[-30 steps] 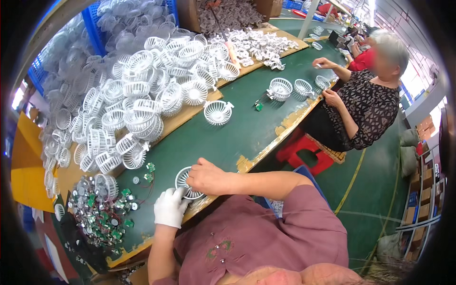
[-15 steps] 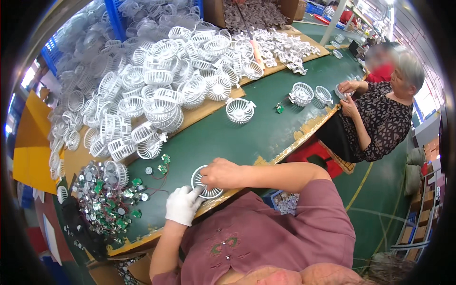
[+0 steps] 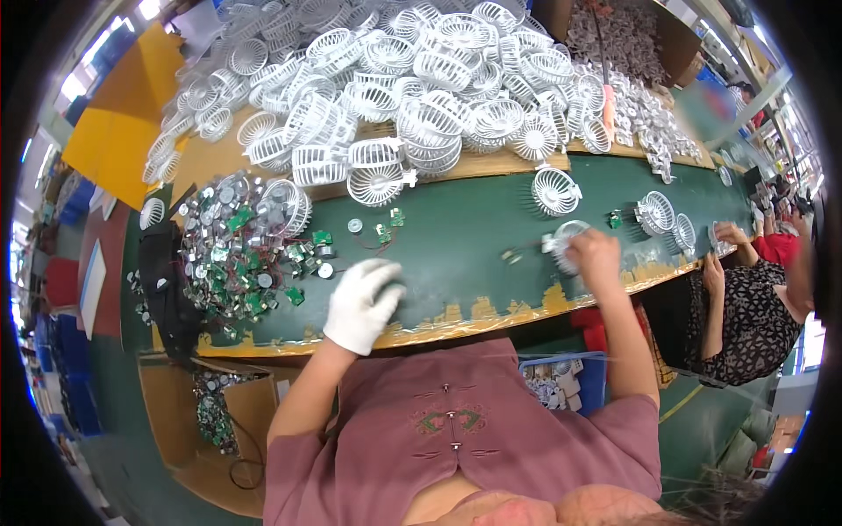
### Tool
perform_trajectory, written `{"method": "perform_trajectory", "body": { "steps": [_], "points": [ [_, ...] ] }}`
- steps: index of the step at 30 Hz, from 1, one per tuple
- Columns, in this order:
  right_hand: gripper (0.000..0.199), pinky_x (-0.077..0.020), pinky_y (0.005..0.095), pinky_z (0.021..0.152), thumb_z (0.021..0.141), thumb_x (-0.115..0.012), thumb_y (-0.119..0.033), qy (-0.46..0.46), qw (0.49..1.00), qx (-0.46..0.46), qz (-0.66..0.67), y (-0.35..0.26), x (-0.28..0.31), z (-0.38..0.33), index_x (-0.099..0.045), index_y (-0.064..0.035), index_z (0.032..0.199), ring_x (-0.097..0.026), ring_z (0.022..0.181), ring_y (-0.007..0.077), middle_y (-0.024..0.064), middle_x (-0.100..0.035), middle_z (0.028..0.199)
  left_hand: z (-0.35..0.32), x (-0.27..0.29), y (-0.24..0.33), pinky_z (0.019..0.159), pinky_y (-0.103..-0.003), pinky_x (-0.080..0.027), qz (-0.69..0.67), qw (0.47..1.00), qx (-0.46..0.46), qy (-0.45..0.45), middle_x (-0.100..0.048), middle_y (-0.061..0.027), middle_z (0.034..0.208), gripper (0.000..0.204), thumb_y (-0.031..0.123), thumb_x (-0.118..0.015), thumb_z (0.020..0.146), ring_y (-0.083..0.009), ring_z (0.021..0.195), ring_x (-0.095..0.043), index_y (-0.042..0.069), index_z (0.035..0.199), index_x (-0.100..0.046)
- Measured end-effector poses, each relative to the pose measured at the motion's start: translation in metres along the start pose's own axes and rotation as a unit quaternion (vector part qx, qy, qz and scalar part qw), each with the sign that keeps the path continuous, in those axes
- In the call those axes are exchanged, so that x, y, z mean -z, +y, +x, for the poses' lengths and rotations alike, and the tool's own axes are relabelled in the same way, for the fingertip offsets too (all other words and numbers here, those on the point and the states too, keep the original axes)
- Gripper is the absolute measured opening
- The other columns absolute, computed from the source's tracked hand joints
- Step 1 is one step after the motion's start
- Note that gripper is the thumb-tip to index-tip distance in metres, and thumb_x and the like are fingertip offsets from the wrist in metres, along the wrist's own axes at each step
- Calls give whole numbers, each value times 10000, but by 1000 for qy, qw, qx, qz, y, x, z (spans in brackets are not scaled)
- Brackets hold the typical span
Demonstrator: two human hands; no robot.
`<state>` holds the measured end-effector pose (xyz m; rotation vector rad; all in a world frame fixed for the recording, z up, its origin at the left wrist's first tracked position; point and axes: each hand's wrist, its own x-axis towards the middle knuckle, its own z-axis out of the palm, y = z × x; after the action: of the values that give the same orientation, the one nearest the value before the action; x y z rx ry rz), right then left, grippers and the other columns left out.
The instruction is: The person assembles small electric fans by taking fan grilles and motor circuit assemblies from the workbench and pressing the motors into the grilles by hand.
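Observation:
My right hand (image 3: 596, 259) is closed on a round white plastic fan guard (image 3: 559, 248), low over the green tabletop. A small blurred part (image 3: 511, 256) lies or trails just left of that guard. My left hand (image 3: 360, 307), in a white glove, hovers by the table's front edge with fingers apart and nothing in them. Beyond it are a loose small round motor (image 3: 355, 225) and little green circuit boards (image 3: 383, 233) with thin wires. Another fan guard (image 3: 556, 191) rests just past my right hand.
A big heap of white fan guards (image 3: 377, 96) spreads along the far side. Motors and circuit boards are piled (image 3: 232, 254) at left. Small white parts (image 3: 645, 118) lie at the far right. A co-worker (image 3: 745, 324) sits at right, with guards (image 3: 656, 215) nearby.
My right hand has carried the fan guard to the right, away from my left hand. My left hand has let go and opened. The whole view has turned leftward.

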<state>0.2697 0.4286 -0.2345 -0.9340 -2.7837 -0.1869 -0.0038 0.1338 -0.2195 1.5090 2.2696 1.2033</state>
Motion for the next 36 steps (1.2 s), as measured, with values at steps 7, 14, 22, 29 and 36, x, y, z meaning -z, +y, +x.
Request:
{"method": "perform_trajectory", "body": {
  "steps": [7, 14, 22, 29, 36],
  "points": [
    [283, -428, 429, 742, 746, -701, -179, 210, 976, -24, 58, 4, -11, 39, -643, -89, 1008, -573, 886, 274, 73, -607, 870, 56, 10, -63, 836, -401, -476, 144, 982, 65, 105, -616, -150, 1029, 291, 298, -608, 860, -326, 955, -598, 80, 1047, -655],
    [216, -380, 462, 834, 709, -741, -318, 180, 983, 19, 4, -34, -43, 62, -664, -124, 765, -588, 829, 223, 43, -609, 775, 77, 7, -72, 767, -415, -489, 296, 947, 103, -69, -617, -109, 913, 257, 375, -687, 767, -299, 893, -610, 163, 912, -662],
    [218, -393, 477, 912, 734, -710, -212, 67, 948, 260, 170, -118, -3, 10, -640, -148, 930, -594, 834, 220, 20, -590, 786, 89, 52, -7, 903, -311, -459, -297, 899, -51, 316, -569, -90, 1141, 371, 230, -564, 955, -168, 1010, -569, -19, 1220, -492],
    [100, -365, 505, 992, 691, -617, -112, 76, 929, 299, 203, -125, 17, 1, -588, -97, 786, -480, 1174, 306, 115, -539, 1169, 65, 73, 46, 807, -371, -494, -537, 801, -116, 239, -591, -94, 970, 334, 32, -534, 865, -207, 875, -607, 63, 1194, -481],
    [178, -422, 430, 909, 714, -590, -71, 52, 920, 307, 238, -124, 14, 19, -640, -99, 883, -510, 1136, 315, 112, -563, 1145, 0, 42, 45, 548, -216, -437, -374, 876, 290, -91, -611, -31, 909, 309, 173, -551, 889, -55, 617, -518, 39, 1166, -580]
  ]
}}
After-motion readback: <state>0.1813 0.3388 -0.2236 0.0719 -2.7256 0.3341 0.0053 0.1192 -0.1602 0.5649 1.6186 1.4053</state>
